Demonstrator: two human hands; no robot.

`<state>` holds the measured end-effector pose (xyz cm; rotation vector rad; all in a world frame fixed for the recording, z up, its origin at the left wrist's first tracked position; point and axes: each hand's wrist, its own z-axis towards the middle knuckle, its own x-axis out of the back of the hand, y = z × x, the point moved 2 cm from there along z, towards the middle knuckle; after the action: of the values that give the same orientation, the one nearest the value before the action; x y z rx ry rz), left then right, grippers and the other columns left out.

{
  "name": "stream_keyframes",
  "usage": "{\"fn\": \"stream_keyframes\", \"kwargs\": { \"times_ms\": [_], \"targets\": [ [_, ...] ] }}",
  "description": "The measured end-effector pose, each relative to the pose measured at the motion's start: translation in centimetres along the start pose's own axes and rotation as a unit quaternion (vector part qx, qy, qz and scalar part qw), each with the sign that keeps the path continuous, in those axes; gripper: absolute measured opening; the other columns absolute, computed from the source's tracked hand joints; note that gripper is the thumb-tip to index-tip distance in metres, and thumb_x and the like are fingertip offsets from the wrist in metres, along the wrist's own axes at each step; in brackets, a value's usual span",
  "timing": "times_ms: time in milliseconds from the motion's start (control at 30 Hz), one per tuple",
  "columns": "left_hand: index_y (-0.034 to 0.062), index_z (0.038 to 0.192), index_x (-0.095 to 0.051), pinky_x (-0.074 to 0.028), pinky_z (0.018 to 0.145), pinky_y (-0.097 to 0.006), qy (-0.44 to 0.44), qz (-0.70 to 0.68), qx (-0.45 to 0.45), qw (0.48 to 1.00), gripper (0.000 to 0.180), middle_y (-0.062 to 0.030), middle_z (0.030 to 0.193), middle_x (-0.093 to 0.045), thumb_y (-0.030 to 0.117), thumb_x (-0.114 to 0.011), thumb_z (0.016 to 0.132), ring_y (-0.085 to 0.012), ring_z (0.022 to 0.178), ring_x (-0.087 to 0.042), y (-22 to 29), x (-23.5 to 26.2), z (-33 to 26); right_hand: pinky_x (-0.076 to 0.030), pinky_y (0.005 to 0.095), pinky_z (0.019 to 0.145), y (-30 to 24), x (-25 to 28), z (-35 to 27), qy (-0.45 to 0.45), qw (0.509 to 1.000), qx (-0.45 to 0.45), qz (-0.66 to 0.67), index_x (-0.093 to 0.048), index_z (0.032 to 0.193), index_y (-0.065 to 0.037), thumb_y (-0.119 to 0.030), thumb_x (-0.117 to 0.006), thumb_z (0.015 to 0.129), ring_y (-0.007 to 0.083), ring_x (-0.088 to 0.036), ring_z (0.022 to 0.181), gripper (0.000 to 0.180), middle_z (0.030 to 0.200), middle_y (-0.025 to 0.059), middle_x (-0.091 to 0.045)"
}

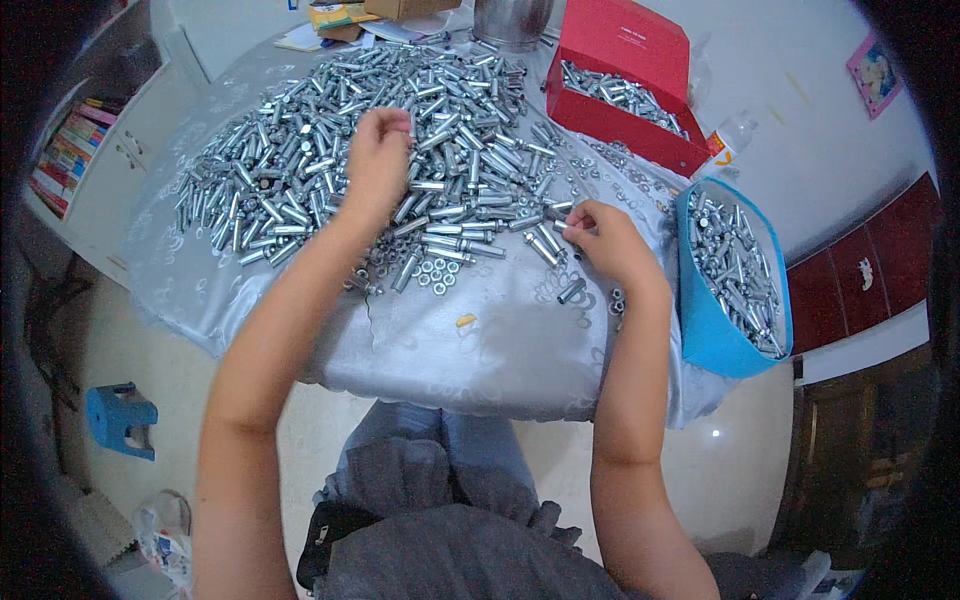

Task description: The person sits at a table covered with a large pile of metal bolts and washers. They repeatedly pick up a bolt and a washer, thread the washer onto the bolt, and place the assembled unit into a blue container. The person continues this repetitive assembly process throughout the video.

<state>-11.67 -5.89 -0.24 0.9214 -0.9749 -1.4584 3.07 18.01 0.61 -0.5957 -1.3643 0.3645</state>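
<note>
A large heap of silvery expansion bolts covers the far part of the table. My left hand reaches over the middle of the heap, its fingers curled together at the bolts; what they grip, if anything, is hidden. At the heap's right edge my right hand pinches the end of an expansion bolt between thumb and fingers. Two more bolts lie side by side just left of those fingertips. Loose hex nuts are gathered at the heap's near edge, and a single short metal piece lies nearer me.
On the right, a blue fabric bin holds many bolts. Behind it stand a clear plastic bottle and an open red box with more bolts. A metal bucket is at the back. A blue stool stands on the floor, left.
</note>
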Motion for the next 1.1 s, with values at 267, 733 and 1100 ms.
{"fn": "stream_keyframes", "kwargs": {
  "times_ms": [267, 733, 1100],
  "targets": [
    [0.0010, 0.092, -0.056, -0.043, 0.079, -0.041, -0.176, 0.639, -0.106, 0.741, 0.023, -0.0176, 0.095, -0.058, 0.015, -0.045, 0.076, -0.0331, 0.091, -0.053, -2.2, 6.4, 6.5, -0.043, 0.0322, 0.065, -0.8, 0.5, 0.2, 0.039, 0.997, 0.044, 0.046, -0.057, 0.082, 0.001, -0.013, -0.061, 0.072, 0.0247, -0.056, 0.071, 0.018, 0.076, 0.0154, -0.059],
    [0.0149, 0.093, -0.062, -0.044, 0.077, -0.045, -0.280, 0.754, -0.076, 0.589, 0.021, -0.0138, 0.091, -0.060, 0.018, -0.054, 0.074, -0.0338, 0.092, -0.053, -1.6, 5.3, 8.2, -0.044, 0.0323, 0.067, -1.8, 1.3, -0.1, 0.116, 0.986, 0.096, 0.065, -0.055, 0.082, 0.003, -0.012, -0.061, 0.073, 0.0254, -0.057, 0.073, 0.018, 0.079, 0.0156, -0.058],
    [0.0147, 0.087, -0.064, -0.045, 0.076, -0.043, -0.147, 0.725, -0.089, 0.667, 0.025, -0.0108, 0.089, -0.061, 0.018, -0.061, 0.063, -0.0322, 0.088, -0.055, -2.7, 4.7, 8.4, -0.044, 0.0311, 0.067, -1.9, 1.3, 0.1, 0.098, 0.989, 0.069, 0.080, -0.055, 0.083, 0.002, -0.011, -0.061, 0.072, 0.0243, -0.056, 0.073, 0.018, 0.079, 0.0148, -0.057]
  ]
}}
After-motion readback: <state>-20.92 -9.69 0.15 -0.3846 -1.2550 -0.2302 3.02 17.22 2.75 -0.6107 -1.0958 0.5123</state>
